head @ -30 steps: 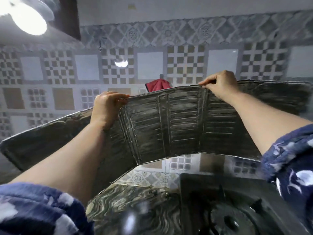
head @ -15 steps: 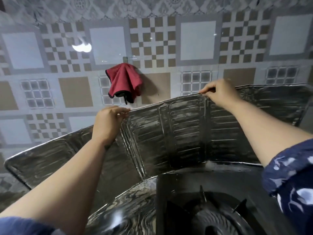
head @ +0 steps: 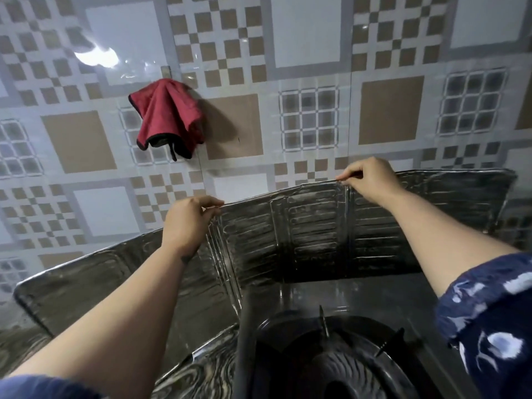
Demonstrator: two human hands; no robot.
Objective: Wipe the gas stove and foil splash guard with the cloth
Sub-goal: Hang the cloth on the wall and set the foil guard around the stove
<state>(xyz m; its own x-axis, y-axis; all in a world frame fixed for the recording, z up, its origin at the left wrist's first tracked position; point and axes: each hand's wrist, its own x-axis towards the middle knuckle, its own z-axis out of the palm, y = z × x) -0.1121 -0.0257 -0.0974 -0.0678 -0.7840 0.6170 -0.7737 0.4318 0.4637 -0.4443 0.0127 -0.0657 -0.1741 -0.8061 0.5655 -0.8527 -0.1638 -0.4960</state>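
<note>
Left hand (head: 188,223) and right hand (head: 371,180) pinching top edge of foil splash guard (head: 311,234), likely steadying it upright behind gas stove (head: 331,364); cloth (head: 168,116) hung on wall, unused.

The tiled wall (head: 308,33) fills most of the view: glossy white squares, tan squares and brown-and-white checker blocks with grey borders. A lamp's glare (head: 96,56) shines on it at upper left. Below, the worktop (head: 198,372) shows a dark swirled pattern.

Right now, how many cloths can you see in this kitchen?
1. A red cloth hangs on the tiled wall, above and behind the foil splash guard and left of centre. Others may lie outside the view.
</note>
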